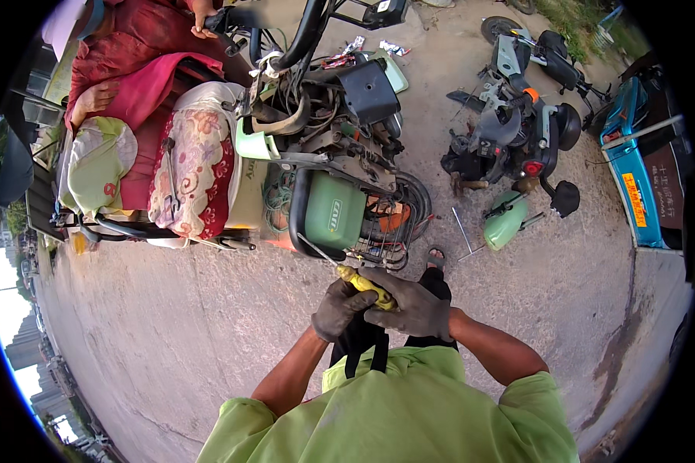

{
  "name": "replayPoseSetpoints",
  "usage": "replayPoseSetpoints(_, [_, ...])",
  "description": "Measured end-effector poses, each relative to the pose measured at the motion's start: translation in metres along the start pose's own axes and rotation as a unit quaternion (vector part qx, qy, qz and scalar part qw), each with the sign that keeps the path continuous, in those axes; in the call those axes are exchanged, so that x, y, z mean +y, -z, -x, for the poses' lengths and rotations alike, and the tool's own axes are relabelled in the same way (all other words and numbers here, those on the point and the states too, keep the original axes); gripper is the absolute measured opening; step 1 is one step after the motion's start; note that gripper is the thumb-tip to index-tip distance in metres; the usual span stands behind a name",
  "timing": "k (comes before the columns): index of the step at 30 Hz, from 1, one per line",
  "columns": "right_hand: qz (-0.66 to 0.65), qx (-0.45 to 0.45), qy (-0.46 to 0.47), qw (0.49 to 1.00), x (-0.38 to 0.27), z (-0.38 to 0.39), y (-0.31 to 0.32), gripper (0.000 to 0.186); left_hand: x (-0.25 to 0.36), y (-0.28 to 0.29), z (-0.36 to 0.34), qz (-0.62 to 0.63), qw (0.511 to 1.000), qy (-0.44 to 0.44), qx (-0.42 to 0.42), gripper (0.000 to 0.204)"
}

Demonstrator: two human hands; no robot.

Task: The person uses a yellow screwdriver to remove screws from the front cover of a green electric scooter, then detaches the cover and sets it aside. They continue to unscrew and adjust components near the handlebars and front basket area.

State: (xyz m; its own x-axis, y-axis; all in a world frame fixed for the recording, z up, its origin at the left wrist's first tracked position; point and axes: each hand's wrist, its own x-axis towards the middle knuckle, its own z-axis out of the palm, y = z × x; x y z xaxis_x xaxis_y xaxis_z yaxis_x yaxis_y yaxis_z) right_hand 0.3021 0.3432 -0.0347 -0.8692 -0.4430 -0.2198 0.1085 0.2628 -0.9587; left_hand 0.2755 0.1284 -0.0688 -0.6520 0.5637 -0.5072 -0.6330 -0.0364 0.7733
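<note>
A yellow-handled screwdriver is held level in front of my waist, its long thin shaft pointing up and to the left. My left hand, in a dark grey glove, closes around the handle near the shaft. Gloved the same way, my right hand grips the rear of the handle. Just beyond the shaft stands a three-wheeler with its front opened up; its green front panel and wire basket are nearest my hands. Cables and metal parts of its steering column lie bare.
A person in red sits on the three-wheeler at the left, beside a flowered seat cover. To the right are a partly stripped scooter, a green shell part, a metal rod on the ground and a blue vehicle.
</note>
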Motion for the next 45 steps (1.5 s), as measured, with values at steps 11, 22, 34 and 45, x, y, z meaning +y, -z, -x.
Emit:
replayPoseSetpoints(11, [-0.230, 0.066, -0.155, 0.958, -0.004, 0.018, 0.164, 0.050, 0.072, -0.038, -0.060, 0.003, 0.956, -0.160, 0.245, 0.063])
replayPoseSetpoints(22, [-0.069, -0.085, -0.143, 0.984, 0.006, -0.063, 0.257, 0.055, 0.065, -0.044, -0.178, -0.231, 0.845, -0.172, 0.451, 0.016])
replayPoseSetpoints(34, [-0.037, -0.089, -0.121, 0.988, 0.014, -0.086, 0.257, 0.048, 0.069, -0.037, -0.173, -0.275, 0.844, -0.160, 0.432, 0.019])
replayPoseSetpoints(45, [-0.070, -0.079, -0.130, 0.986, 0.014, -0.084, 0.253, 0.050, 0.071, -0.032, -0.169, -0.322, 0.846, -0.154, 0.395, 0.017])
